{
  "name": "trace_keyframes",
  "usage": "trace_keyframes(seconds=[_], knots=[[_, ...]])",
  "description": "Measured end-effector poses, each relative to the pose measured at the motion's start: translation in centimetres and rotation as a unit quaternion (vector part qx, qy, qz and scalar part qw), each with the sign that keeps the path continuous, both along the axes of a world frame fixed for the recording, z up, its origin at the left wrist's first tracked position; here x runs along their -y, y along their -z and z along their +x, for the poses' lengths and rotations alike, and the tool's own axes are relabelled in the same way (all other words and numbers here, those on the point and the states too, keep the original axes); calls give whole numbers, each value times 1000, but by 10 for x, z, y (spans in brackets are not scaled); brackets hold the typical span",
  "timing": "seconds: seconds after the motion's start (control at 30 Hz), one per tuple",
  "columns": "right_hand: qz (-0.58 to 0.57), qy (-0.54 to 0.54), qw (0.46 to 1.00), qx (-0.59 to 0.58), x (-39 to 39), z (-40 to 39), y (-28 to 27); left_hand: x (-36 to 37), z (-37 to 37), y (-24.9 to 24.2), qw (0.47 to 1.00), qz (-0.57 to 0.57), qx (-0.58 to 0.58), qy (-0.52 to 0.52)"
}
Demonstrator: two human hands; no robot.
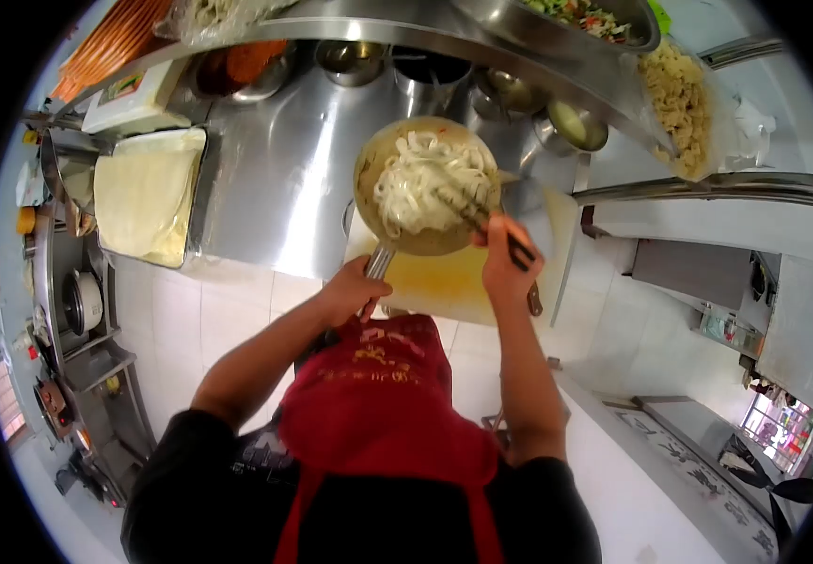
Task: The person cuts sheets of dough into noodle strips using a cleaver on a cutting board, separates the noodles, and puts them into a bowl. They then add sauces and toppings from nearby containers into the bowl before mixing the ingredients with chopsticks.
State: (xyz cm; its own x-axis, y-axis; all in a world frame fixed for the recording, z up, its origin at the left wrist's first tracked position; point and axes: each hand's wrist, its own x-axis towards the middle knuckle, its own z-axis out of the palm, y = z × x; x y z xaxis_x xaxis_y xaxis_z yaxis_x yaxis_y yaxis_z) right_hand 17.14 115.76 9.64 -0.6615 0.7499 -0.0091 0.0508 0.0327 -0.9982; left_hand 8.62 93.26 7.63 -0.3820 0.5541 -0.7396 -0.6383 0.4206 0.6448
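Note:
A metal pan (361,193) full of wide white noodles (416,183) is in front of me, over the near side of the steel counter. My left hand (355,289) is closed around the pan's metal handle (380,261). With my right hand (510,254) I grip dark chopsticks (467,209), their tips among the noodles and smeared by motion. Under the pan's near right side lies a yellowish cutting board (434,282). A knife with a brown handle (534,301) rests at the board's right, beside my right hand and partly hidden by it.
Several metal bowls and pots, including a pot (430,80) and a bowl of red seasoning (246,70), line the counter's back under a steel shelf (331,30). A tray of pale sheets (148,197) sits left. A bag of pale pieces (677,103) is on the shelf, right.

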Motion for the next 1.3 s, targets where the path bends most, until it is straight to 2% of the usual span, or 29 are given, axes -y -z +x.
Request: trace_keyframes(seconds=[0.03, 0.13, 0.17, 0.2, 0.23, 0.3, 0.33, 0.4, 0.47, 0.5, 0.57, 0.63, 0.67, 0.73, 0.77, 0.8, 0.87, 0.93, 0.97, 1.0, 1.03, 1.1, 1.17, 1.2, 1.23, 1.3], knots=[[-86, 16, 996, -6, 3, 8, 2, -1, 1, -2, 1000, 3, 4, -10], [-120, 67, 989, 50, -26, 37, 16, 3, 2, 0, 1000, -2, 21, -13], [-152, -3, 985, 79, -36, 43, 23, 5, 1, 2, 1000, 1, 22, -9], [-151, -1, 985, 79, -39, 44, 26, 7, 0, 2, 1000, 3, 23, -7], [-85, -93, 989, 82, -41, 41, 29, 9, -4, 1, 1000, 4, 20, -6], [3, -255, 957, 134, -61, 38, 32, 12, -10, -6, 999, 6, 30, 13], [3, -256, 958, 133, -87, 33, 50, 13, -12, -8, 1000, 6, 28, 12], [221, -205, 913, 274, -138, 3, 105, 15, -15, -9, 999, -10, -22, 22], [208, -136, 957, 150, -150, -53, 106, 16, -20, -16, 999, -23, -8, 29], [174, -137, 967, 125, -149, -78, 103, 14, -19, -24, 999, -40, -10, 32], [139, -137, 976, 95, -152, -127, 114, 15, -17, -18, 998, -49, -14, 21], [130, -126, 983, -5, -160, -162, 139, 12, -11, -21, 998, -61, -6, 25], [130, -127, 983, -7, -169, -175, 144, 10, -12, -20, 997, -70, 2, 24], [165, -37, 986, -8, -177, -187, 150, 15, -8, -5, 996, -77, 15, 40], [149, 28, 986, -71, -179, -196, 153, 15, -4, 7, 997, -64, 17, 39], [148, 23, 986, -70, -181, -201, 152, 15, -2, 13, 998, -52, 20, 36], [57, 54, 996, -50, -186, -205, 145, 14, 1, 19, 997, -54, 30, 42], [51, 55, 996, -38, -195, -205, 145, 15, 6, 32, 996, -59, 19, 61], [225, 31, 974, -15, -204, -202, 144, 11, 5, 34, 996, -59, 22, 62], [391, 7, 920, 10, -206, -198, 138, 8, 5, 31, 996, -63, 15, 66], [390, 8, 920, 15, -204, -190, 126, 6, 4, 30, 995, -65, 8, 72], [566, -64, 822, 1, -199, -169, 99, 9, 2, 32, 994, -71, 28, 73], [589, -98, 801, 30, -200, -146, 86, 7, -2, 34, 993, -75, 46, 76], [611, -133, 779, 54, -202, -137, 82, 4, -5, 35, 992, -77, 85, 49], [611, -130, 778, 60, -203, -128, 80, 2, -6, 36, 988, -80, 127, 23], [617, -115, 779, -2, -204, -109, 72, 1, -6, 38, 989, -70, 123, 36]])
